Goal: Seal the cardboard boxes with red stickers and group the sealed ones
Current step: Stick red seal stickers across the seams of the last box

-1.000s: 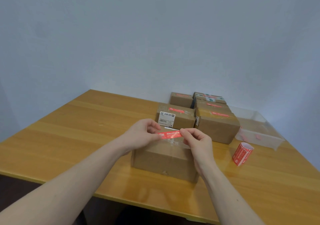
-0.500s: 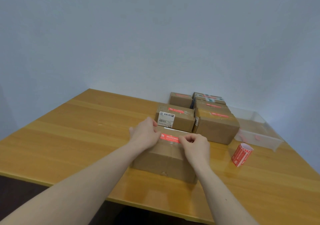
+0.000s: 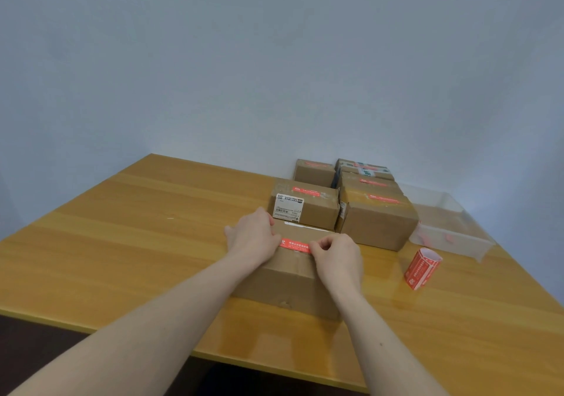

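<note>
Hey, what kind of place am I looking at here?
Probably a small parcel-packing station: a wooden table against a bare wall, stickered cardboard boxes grouped at the back, and a roll of red stickers.

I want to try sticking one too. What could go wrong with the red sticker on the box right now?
The red sticker lies on top of the near box, with the left hand and right hand at its ends. If one end goes down unevenly, it might wrinkle or sit crooked. Pushing hard could also slide the box into the sealed boxes close behind it.
</note>
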